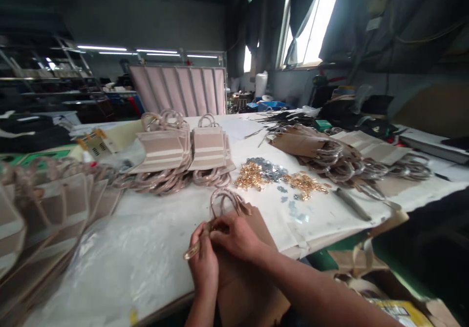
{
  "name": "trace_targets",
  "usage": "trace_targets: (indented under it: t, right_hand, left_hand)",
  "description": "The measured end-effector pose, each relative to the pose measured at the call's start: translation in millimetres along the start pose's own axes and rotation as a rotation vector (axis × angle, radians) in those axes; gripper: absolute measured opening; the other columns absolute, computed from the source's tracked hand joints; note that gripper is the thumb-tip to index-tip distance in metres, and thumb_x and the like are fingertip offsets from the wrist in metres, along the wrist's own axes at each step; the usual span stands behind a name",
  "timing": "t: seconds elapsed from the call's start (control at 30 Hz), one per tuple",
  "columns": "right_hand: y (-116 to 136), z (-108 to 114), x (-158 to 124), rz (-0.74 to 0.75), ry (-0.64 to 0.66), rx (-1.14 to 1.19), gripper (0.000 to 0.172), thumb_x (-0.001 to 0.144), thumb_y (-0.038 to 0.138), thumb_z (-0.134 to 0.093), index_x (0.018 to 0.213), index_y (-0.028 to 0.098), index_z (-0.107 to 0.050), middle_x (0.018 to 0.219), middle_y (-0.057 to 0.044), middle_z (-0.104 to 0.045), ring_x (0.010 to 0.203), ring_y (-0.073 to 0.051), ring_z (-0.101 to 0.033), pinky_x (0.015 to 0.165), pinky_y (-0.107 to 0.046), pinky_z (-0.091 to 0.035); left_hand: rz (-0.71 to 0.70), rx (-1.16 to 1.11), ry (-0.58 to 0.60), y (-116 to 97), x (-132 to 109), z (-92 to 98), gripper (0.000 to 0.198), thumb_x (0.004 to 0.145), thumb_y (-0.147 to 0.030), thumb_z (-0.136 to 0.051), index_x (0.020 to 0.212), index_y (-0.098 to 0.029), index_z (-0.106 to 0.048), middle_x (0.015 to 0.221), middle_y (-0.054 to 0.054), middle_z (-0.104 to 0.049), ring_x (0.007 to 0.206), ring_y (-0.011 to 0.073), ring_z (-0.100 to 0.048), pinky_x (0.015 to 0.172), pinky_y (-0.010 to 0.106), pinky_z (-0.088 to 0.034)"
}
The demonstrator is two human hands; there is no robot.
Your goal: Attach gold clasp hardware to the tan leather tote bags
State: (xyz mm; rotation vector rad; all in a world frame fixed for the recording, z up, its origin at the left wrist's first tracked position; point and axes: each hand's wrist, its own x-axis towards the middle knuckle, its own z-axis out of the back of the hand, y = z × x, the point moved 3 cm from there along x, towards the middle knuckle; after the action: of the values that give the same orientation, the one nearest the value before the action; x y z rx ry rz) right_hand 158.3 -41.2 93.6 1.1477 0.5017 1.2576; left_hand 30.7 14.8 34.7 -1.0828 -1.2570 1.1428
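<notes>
A brown bag panel (252, 278) lies over the table's front edge, with plastic-wrapped loop handles (225, 199) standing up from its top. My left hand (203, 254) is closed on the panel's upper left part, and a handle end (191, 251) sticks out beside its fingers. Close against it, my right hand (236, 234) is closed in a pinch at the panel's top edge. What the right fingertips hold is hidden. Beyond the hands lie a heap of gold metal pieces (251, 174), another gold heap (306, 184) and a pile of silver pieces (269, 169).
Stacked beige bags with wrapped handles (164, 151) stand at back left, more bag pieces (47, 219) at far left. Clear plastic sheeting (128, 258) covers the front left. Brown panels (308, 144) are piled at right, near a long grey tool (353, 204). An open carton (388, 278) sits below.
</notes>
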Motion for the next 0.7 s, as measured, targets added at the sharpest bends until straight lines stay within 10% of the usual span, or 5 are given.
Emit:
trace_targets:
  t: [0.13, 0.37, 0.57, 0.7]
  right_hand:
    - [-29, 68, -28, 0.056, -0.174, -0.078, 0.009, 0.095, 0.028, -0.07, 0.101, 0.024, -0.075, 0.095, -0.001, -0.072, 0.083, -0.019, -0.068, 0.073, -0.025, -0.054]
    - [-148, 252, -61, -0.332, -0.486, -0.574, 0.024, 0.087, 0.037, -0.07, 0.103, 0.021, -0.078, 0.113, -0.01, -0.069, 0.075, -0.021, -0.065, 0.057, -0.027, -0.042]
    - [-187, 275, -58, -0.377, -0.468, -0.633, 0.02, 0.088, 0.046, -0.071, 0.092, 0.029, -0.08, 0.106, -0.002, -0.07, 0.082, -0.021, -0.066, 0.059, -0.028, -0.038]
    - [-190, 277, -61, -0.336, -0.494, -0.594, 0.03, 0.094, 0.05, -0.062, 0.1, 0.028, -0.081, 0.11, -0.005, -0.071, 0.087, -0.023, -0.068, 0.067, -0.032, -0.045]
  left_hand:
    - [0.018, 0.117, 0.078, 5, 16, 0.7, 0.065, 0.083, -0.066, -0.066, 0.128, -0.019, -0.064, 0.12, 0.012, -0.072, 0.111, 0.0341, -0.068, 0.096, 0.046, -0.054]
    - [-0.073, 0.391, 0.25, -10, 26, -8.5, 0.089, 0.075, -0.071, -0.07, 0.142, -0.015, -0.052, 0.134, 0.017, -0.063, 0.123, 0.0379, -0.062, 0.106, 0.052, -0.051]
    - [-0.674, 0.636, 0.152, -54, 18, -23.5, 0.066, 0.09, -0.059, -0.058, 0.139, -0.015, -0.053, 0.141, 0.021, -0.056, 0.132, 0.0412, -0.051, 0.11, 0.059, -0.046]
    - [-0.882, 0.672, 0.292, -80, 9, -38.5, 0.038, 0.097, -0.039, -0.059, 0.132, -0.023, -0.058, 0.13, 0.013, -0.063, 0.122, 0.0339, -0.057, 0.103, 0.051, -0.051]
